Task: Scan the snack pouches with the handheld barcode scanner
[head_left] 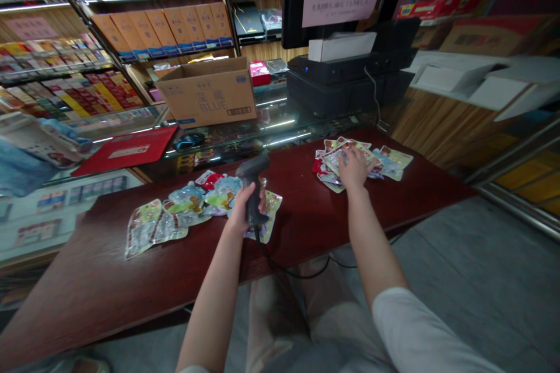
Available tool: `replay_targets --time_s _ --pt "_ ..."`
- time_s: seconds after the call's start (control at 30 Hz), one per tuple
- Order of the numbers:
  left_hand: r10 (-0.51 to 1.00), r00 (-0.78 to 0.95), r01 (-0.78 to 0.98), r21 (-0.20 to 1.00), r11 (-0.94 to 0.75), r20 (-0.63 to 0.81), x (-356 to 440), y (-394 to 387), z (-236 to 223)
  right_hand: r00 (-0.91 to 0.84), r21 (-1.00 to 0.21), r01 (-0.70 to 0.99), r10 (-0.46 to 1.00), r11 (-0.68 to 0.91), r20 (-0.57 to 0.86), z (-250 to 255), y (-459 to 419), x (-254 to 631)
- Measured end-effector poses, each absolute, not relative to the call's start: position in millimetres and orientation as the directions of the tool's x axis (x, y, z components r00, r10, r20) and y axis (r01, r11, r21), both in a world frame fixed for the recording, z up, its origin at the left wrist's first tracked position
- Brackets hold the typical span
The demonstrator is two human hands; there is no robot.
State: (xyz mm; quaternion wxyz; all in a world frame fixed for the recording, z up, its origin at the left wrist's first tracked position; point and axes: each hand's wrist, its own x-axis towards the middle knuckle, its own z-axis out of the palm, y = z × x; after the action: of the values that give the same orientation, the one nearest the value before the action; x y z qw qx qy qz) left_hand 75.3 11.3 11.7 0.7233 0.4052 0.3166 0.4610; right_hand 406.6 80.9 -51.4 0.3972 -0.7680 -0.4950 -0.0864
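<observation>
1. Separating the two hands, a bare stretch of the dark red counter (pixel 301 227) is left between the scanner (pixel 252 204), held on its left side, and the heap of packets (pixel 331 158), touched on its right.
2. By the left hand (pixel 238 211), the scanner is gripped around its handle, the fingers wrapped closely about it. The handle's long axis is directed roughly from the near edge toward the far edge, with the head at the farther end; which way the scanning window is faced cannot be told.
3. By the right hand (pixel 353 169), the top of the heap is covered, near the far edge and toward the right end of the counter. The fingers are bent and partly spread; whether the uppermost packet is pinched or only pressed cannot be told, and its long axis is partly hidden.
4. From the scanner, the heap is found to the right and slightly nearer the far edge; it lies directly under the right fingers and well apart from the left ones.
5. Beneath and left of the scanner, a row of packets (pixel 186 201) is strung out toward the counter's left end.
6. From the handle's foot, the cable (pixel 306 275) is led over the near edge.
</observation>
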Motion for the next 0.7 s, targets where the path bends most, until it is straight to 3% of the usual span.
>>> replay_targets --time_s 0.27,0.43,0.5,0.57,0.7 --pt "0.936 0.351 -0.499 0.849 0.176 0.012 68.5 17.4 9.1 0.508 -0.522 0.827 0.678 -0.210 0.531 -56.8 86.6 418.9" --pt "0.935 0.354 -0.482 0.861 0.164 0.021 68.6 17.7 9.4 0.549 -0.536 0.822 0.515 -0.192 0.658 -45.3 81.4 412.4" --pt "0.938 0.344 -0.480 0.864 0.151 0.027 66.0 18.6 8.8 0.522 -0.553 0.827 0.502 -0.100 0.690 -35.9 76.8 397.3" --pt "0.938 0.346 -0.477 0.867 0.144 0.035 62.4 19.9 7.6 0.409 -0.556 0.827 0.589 0.084 0.697 -27.7 73.3 373.2" --pt "0.932 0.362 -0.435 0.888 0.147 0.023 55.7 21.3 6.6 -0.019 -0.598 0.686 0.832 0.414 0.554 -25.7 72.4 314.0"
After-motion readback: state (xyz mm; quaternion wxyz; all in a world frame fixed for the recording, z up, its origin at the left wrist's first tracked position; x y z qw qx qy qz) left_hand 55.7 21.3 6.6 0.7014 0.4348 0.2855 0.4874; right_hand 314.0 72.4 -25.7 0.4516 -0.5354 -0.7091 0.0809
